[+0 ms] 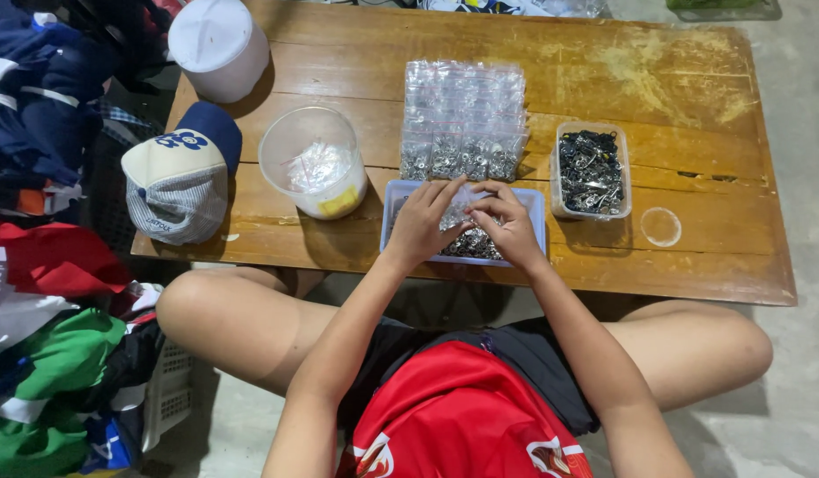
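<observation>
My left hand (pixel 422 221) and my right hand (pixel 507 226) meet over a shallow pale blue tray (pixel 538 205) at the near edge of a low wooden table (pixel 675 88). Small silver metal pieces (pixel 473 245) lie in the tray. Both hands pinch a small clear plastic bag (pixel 463 202) between their fingertips. Just beyond the tray lies a stack of small clear bags (pixel 462 119) filled with silver pieces. A clear rectangular tub of dark metal clips (pixel 591 171) stands to the right of it.
A round clear tub (pixel 314 173) with empty bags sits left of the tray, a blue and white cap (pixel 181 173) at the table's left edge, a white lidded bucket (pixel 219 44) behind. A small clear lid (pixel 661 227) lies right. Piled clothes (pixel 46 354) fill the left.
</observation>
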